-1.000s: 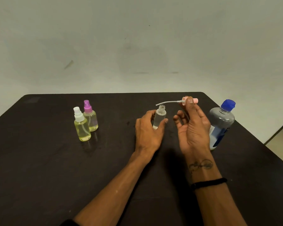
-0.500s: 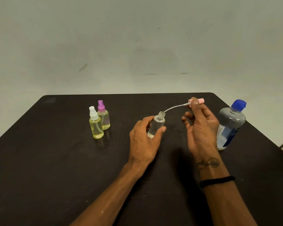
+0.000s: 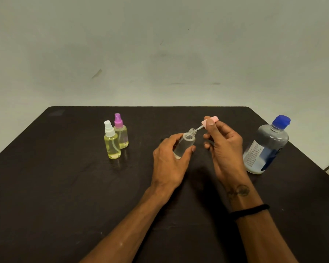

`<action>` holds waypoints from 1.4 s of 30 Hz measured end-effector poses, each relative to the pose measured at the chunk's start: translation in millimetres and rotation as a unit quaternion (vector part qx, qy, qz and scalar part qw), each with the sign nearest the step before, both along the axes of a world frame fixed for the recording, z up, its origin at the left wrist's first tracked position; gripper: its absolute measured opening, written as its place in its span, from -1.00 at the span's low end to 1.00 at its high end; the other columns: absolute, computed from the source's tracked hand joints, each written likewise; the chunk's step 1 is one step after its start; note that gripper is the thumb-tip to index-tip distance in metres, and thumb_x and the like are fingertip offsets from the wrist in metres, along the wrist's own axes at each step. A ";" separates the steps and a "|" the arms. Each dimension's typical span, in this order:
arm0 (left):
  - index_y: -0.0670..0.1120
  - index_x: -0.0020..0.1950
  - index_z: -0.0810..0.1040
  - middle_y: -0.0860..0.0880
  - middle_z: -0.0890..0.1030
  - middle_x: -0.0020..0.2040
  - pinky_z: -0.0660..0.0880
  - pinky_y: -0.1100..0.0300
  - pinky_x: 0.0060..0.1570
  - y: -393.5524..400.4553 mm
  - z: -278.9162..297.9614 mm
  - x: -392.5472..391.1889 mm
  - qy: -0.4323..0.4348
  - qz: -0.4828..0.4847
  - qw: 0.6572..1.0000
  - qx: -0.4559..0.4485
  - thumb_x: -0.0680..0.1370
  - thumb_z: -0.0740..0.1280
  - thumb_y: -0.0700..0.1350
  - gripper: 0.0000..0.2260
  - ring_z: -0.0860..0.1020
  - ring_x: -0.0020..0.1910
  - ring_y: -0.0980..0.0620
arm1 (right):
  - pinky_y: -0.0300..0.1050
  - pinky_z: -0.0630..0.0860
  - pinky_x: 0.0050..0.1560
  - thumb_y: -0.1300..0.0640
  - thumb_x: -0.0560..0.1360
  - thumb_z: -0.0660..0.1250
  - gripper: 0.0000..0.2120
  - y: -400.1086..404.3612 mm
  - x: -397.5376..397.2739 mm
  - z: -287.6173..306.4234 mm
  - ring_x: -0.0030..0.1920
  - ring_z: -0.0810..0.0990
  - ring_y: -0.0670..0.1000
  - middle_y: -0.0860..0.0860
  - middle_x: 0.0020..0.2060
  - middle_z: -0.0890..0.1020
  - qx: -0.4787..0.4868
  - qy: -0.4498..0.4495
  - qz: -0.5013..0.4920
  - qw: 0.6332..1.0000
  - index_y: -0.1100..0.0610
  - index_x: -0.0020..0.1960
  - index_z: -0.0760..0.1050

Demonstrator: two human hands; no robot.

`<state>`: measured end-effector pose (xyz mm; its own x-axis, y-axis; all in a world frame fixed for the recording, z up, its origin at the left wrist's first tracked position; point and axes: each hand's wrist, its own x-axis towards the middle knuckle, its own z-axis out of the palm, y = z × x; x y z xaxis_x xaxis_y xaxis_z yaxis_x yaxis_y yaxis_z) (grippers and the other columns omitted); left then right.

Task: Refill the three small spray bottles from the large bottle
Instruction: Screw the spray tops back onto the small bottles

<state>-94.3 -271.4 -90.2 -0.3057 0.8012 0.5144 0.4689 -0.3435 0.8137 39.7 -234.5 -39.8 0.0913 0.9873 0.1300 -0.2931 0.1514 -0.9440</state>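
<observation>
My left hand (image 3: 169, 164) grips a small clear spray bottle (image 3: 186, 143), tilted to the right, its neck uncapped. My right hand (image 3: 224, 149) pinches the pink spray cap (image 3: 210, 121); the cap's thin dip tube runs down into the bottle's neck. Two small bottles of yellow liquid stand capped at the left: one with a white cap (image 3: 111, 143), one with a purple cap (image 3: 121, 132) just behind it. The large bottle (image 3: 266, 147) with a blue cap stands to the right of my right hand, holding a little liquid at its bottom.
Everything sits on a dark table (image 3: 65, 186) against a pale wall. The table's right edge runs close behind the large bottle. A black band circles my right wrist.
My right hand has brought the pink cap down and left, so its dip tube has gone from hanging free above the bottle to entering the neck. The view has shifted left.
</observation>
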 end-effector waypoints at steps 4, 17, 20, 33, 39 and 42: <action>0.01 0.31 0.64 0.12 0.69 0.13 0.61 0.18 0.15 -0.4 0.3 -0.6 -0.002 -0.006 1.000 -0.003 0.54 0.55 -0.02 -0.65 0.64 0.11 0.17 | -0.22 0.48 -0.24 0.08 0.58 0.47 -0.73 -0.5 -0.6 -2.3 -0.21 0.55 -0.14 -0.08 0.00 0.77 -0.005 -0.022 0.014 1.000 0.13 0.24 0.68; -0.01 0.36 0.62 0.08 0.67 0.15 0.49 0.49 0.06 0.1 -1.4 -2.3 0.019 -0.012 1.000 -0.011 0.53 0.55 0.02 -0.59 0.61 0.09 0.20 | -0.18 0.52 -0.19 0.09 0.56 0.49 -0.82 -0.5 -3.7 -7.7 -0.11 0.69 -0.13 -0.02 -0.02 0.79 0.020 -0.107 0.011 0.994 0.07 0.16 0.70; -0.01 0.37 0.61 0.08 0.66 0.15 0.51 0.46 0.07 0.2 -2.2 -2.6 0.023 -0.009 1.000 -0.014 0.53 0.54 0.03 -0.58 0.60 0.08 0.21 | -0.31 0.56 -0.18 0.12 0.55 0.50 -0.82 -2.6 -4.7 -6.9 -0.08 0.73 -0.14 -0.02 -0.03 0.79 0.029 -0.123 0.015 0.992 0.10 0.14 0.69; 0.02 0.34 0.64 0.13 0.67 0.12 0.54 0.37 0.10 0.4 -0.3 -2.7 0.001 -0.023 1.000 -0.019 0.53 0.54 0.01 -0.62 0.61 0.09 0.20 | 0.11 0.60 0.26 0.04 0.73 0.20 -0.66 -3.7 -2.3 2.9 0.27 0.68 0.08 0.10 0.21 0.73 -0.039 0.025 0.096 0.994 0.16 0.39 0.54; 0.02 0.34 0.63 0.14 0.67 0.14 0.57 0.33 0.10 0.0 -0.7 -3.1 -0.006 -0.031 0.999 -0.020 0.55 0.53 -0.01 -0.63 0.61 0.10 0.20 | 0.05 0.63 0.17 0.30 0.67 0.25 -0.69 -6.5 -3.2 3.3 0.22 0.71 0.08 0.10 0.17 0.74 -0.038 0.005 0.122 0.992 0.18 0.37 0.58; 0.03 0.34 0.63 0.14 0.67 0.13 0.57 0.36 0.08 0.7 -1.1 -3.8 -0.009 -0.032 0.999 -0.021 0.55 0.53 0.00 -0.64 0.61 0.09 0.21 | 0.07 0.62 0.23 0.28 0.60 0.38 -0.69 -6.2 -3.4 -0.6 0.21 0.72 0.06 0.08 0.15 0.75 -0.026 -0.015 0.101 0.994 0.17 0.34 0.61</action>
